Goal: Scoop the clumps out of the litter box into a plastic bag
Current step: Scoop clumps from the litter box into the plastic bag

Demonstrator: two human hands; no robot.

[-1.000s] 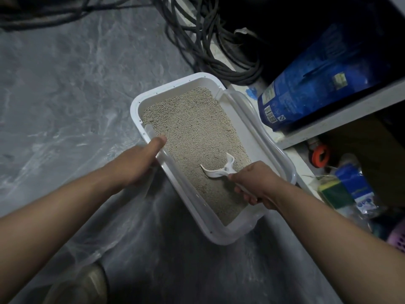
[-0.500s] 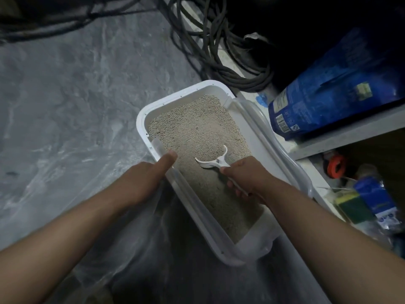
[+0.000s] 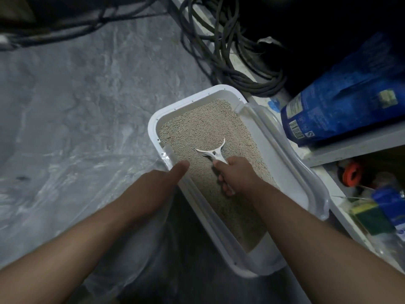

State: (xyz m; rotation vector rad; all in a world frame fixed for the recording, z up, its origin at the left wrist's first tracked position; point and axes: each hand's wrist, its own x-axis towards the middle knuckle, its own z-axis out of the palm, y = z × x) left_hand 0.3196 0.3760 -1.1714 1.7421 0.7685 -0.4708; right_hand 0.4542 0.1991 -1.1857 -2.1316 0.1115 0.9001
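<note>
Kneeling over the job, I have both forearms reaching from the near edge of the floor toward the white litter box (image 3: pixel 153 126), which sits on the grey floor (image 3: pixel 65 95) with its far corner close to a coil of dark cables (image 3: pixel 245 80). My left hand (image 3: pixel 153 185) rests at the box's near left rim, thumb laid over the edge and the other fingers hidden below it, so I cannot tell how tightly they curl; beneath that hand and forearm lies the clear plastic bag (image 3: pixel 72 189), spread along the box's left side. My right hand (image 3: pixel 235 176) is closed around the handle of the white litter scoop (image 3: pixel 213 152), whose forked head lies sunk in the grey litter (image 3: pixel 203 123) near the middle of the box. No clumps show on the surface. I judge this the sifting step, with nothing yet lifted. Next I would need to draw the scoop through, raise it level, and carry it over the left rim to the bag. A blue sack (image 3: pixel 341 102) lies on the shelf beyond.
</note>
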